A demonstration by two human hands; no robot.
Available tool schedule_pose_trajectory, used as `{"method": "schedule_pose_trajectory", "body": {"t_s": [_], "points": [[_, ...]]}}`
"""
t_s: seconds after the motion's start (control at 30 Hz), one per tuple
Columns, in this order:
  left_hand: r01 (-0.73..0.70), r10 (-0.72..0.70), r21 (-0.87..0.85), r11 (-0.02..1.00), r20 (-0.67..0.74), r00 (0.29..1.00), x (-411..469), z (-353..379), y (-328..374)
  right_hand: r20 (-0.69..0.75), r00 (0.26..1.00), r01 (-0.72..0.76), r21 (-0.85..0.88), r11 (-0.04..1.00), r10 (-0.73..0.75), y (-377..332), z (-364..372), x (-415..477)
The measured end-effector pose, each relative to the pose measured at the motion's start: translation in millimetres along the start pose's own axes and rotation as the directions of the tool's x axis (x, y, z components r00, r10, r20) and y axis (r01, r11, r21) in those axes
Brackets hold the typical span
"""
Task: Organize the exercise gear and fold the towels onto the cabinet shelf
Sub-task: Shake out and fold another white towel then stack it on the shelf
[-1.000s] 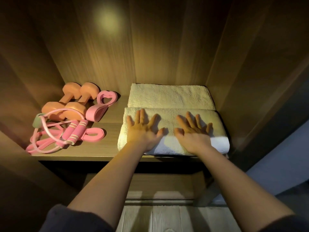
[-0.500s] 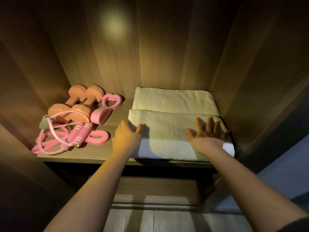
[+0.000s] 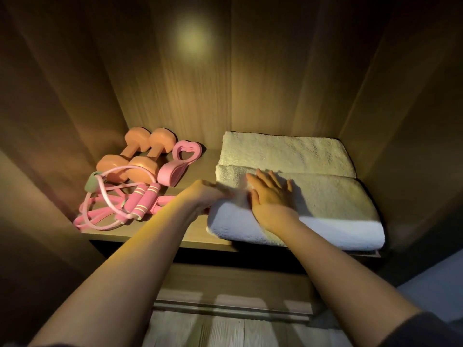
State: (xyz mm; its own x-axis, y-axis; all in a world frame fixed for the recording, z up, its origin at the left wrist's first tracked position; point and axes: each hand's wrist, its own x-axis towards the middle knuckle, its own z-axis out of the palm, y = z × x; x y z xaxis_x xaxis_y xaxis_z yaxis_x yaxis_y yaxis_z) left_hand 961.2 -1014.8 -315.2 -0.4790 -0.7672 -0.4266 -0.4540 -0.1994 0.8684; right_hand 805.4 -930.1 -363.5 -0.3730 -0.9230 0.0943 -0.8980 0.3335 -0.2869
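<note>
— Terry cloth, cream-white: front folded towel (image 3: 325, 209) lying along the shelf (image 3: 195, 236) edge, touching the rear folded towel (image 3: 285, 151) behind it.

— Right hand (image 3: 271, 199) flat on the front towel's left part, fingers (image 3: 265, 179) spread and released, pressing, gripping nothing.

— Left hand (image 3: 203, 194) at the towel's left end, blurred; cannot tell whether clenched on the cloth or only pushing against it.

— Gear grouped on the left of the shelf: two orange dumbbells (image 3: 135, 156) side by side, pink heart-shaped resistance band (image 3: 179, 162) just beside them, pink jump rope (image 3: 142, 201) coiled in front with a looped pink tube (image 3: 105, 194) over it.

— Looks close to finished; seems a last squaring and smoothing of the towel.

— Risks from here: front fold sitting right at the shelf lip, so a tug outward could drag it over the edge. Pushing hard from the left end could bunch the fold or skew it against the rear towel. Left forearm passing near the jump rope handles; a careless withdrawal could snag the rope and pull it off.
</note>
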Motion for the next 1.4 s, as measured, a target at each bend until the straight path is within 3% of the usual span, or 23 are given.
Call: {"method": "schedule_pose_trajectory", "body": {"t_s": [0.1,0.27,0.37,0.43,0.5,0.57,0.63,0.7,0.8,1.0,1.13,1.23,1.3,1.4], "points": [[-0.055,0.055,0.003,0.999,-0.025,0.998,2.2,4.9,3.9,-0.04,0.999,-0.012,0.006,1.0,0.012,2.7,2.3,1.7],[-0.012,0.014,0.013,1.0,-0.114,0.993,-2.0,5.5,-22.7,-0.058,0.998,-0.035,-0.036,0.999,0.033,1.4,10.1,-2.6],[0.014,0.052,0.227,0.974,-0.283,0.958,-2.1,10.1,-30.1,-0.067,0.997,-0.034,-0.044,0.998,0.031,3.1,9.8,-2.2],[0.009,0.209,0.442,0.897,-0.443,0.872,-4.3,16.1,-38.4,-0.071,0.997,-0.04,-0.049,0.998,0.036,4.1,11.2,-3.3],[-0.103,0.449,0.567,0.817,-0.515,0.73,-10.6,19.5,-41.6,-0.06,0.997,-0.048,-0.066,0.997,0.044,3.4,11.3,-3.2],[-0.305,0.707,0.701,0.644,-0.393,0.588,-8.8,23.3,-38.7,-0.034,0.999,-0.028,-0.082,0.996,0.025,0.8,10.1,-0.5],[-0.396,0.762,0.807,0.438,-0.099,0.64,-5.5,33.6,-32.7,0.016,1.0,0.021,-0.083,0.996,-0.02,2.1,6.4,2.3],[-0.36,0.632,0.867,0.346,0.069,0.772,2.8,42.5,-37.2,0.102,0.994,0.035,-0.049,0.998,-0.03,14.0,1.9,2.6],[-0.251,0.463,0.86,0.444,0.02,0.886,13.9,42.7,-45.5,0.195,0.979,-0.033,-0.106,0.994,0.054,52.0,-6.7,-7.8],[-0.13,0.312,0.857,0.498,-0.037,0.949,16.0,45.0,-33.3,0.213,0.901,-0.341,-0.192,0.92,0.378,103.9,-25.3,-34.0],[-0.018,0.27,0.84,0.543,-0.154,0.95,-5.3,45.1,-27.5,0.21,0.808,-0.515,-0.204,0.832,0.551,115.6,-48.4,-64.4],[-0.042,0.403,0.8,0.599,-0.255,0.879,-35.1,50.8,-38.7,0.06,0.893,-0.433,-0.153,0.888,0.446,113.1,-61.4,-99.7],[-0.167,0.557,0.843,0.511,-0.178,0.811,-55.8,61.7,-47.4,-0.054,0.948,-0.32,-0.154,0.935,0.315,105.7,-62.5,-123.6],[-0.365,0.67,0.854,0.37,0.027,0.742,-83.1,90.3,-57.2,-0.064,0.989,-0.139,-0.166,0.976,0.13,93.1,-54.0,-150.4]]}}
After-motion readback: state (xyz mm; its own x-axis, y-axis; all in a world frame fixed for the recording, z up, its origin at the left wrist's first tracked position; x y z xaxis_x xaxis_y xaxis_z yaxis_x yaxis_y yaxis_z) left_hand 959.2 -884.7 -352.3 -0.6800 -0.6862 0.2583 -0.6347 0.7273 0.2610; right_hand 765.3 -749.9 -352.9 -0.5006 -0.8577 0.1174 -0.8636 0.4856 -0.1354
